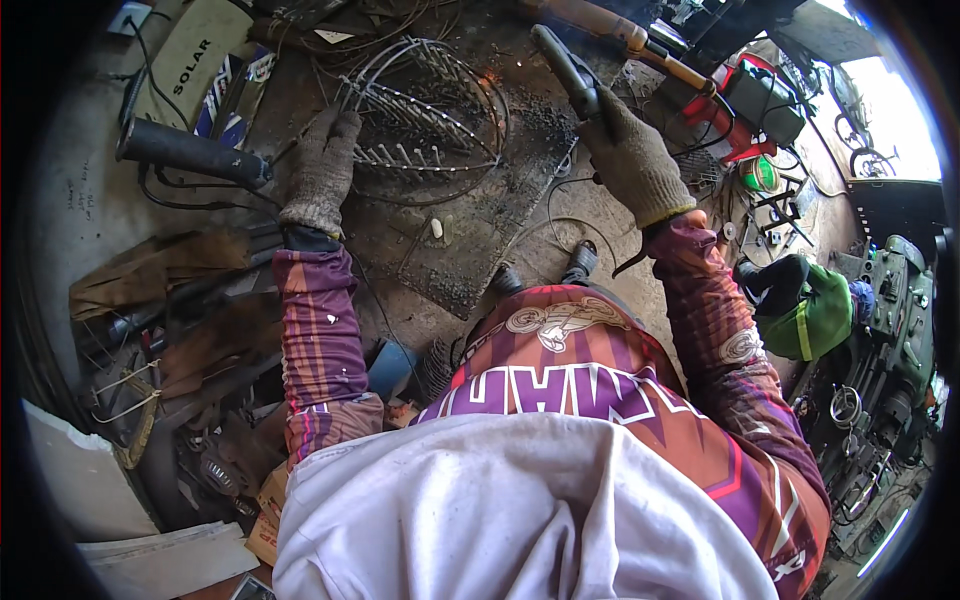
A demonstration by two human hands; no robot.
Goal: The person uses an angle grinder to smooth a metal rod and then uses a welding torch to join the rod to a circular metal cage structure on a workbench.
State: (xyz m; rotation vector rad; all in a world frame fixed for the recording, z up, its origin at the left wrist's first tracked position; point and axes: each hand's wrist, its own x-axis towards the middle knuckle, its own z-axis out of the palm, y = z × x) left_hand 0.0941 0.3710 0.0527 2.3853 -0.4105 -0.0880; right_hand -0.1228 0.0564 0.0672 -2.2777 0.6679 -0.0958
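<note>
frame lies on the table; left hand, partly curled at its edge, presumably steadies it, grip unclear; right hand is wrapped round a tool.

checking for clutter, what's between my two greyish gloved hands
Head view, left to right: a pronged, curved metal-rod frame, then dark, gritty tabletop.

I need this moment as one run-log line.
left hand: at wire frame; right hand: gripping dark cylindrical tool; wire frame: on work surface
</note>
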